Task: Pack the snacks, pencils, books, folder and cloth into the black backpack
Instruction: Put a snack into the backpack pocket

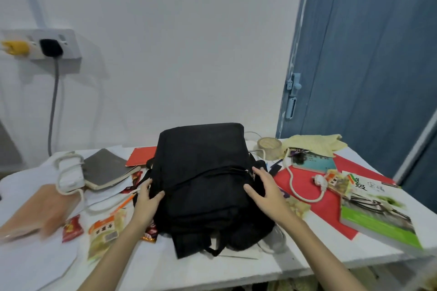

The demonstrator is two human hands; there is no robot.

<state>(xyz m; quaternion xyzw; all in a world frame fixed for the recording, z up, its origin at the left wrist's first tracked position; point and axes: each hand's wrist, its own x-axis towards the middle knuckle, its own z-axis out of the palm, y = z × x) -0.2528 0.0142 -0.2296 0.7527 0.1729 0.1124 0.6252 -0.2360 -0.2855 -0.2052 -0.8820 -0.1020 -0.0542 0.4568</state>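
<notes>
We see the boxy, matte-fabric black backpack (pixel 203 186) upright on the white table (pixel 212 267); our left hand (pixel 147 201) and right hand (pixel 264 190) flank it, fingers spread wide, seemingly resting flat on its sides

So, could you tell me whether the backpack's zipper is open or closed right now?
Closed, as far as it shows: the zipper line across the black backpack shows no gap, with both hands resting on the bag's sides.

White table (pixel 236 269) under black backpack (pixel 205 179), books (pixel 378 217), snacks (pixel 104 231).
</notes>
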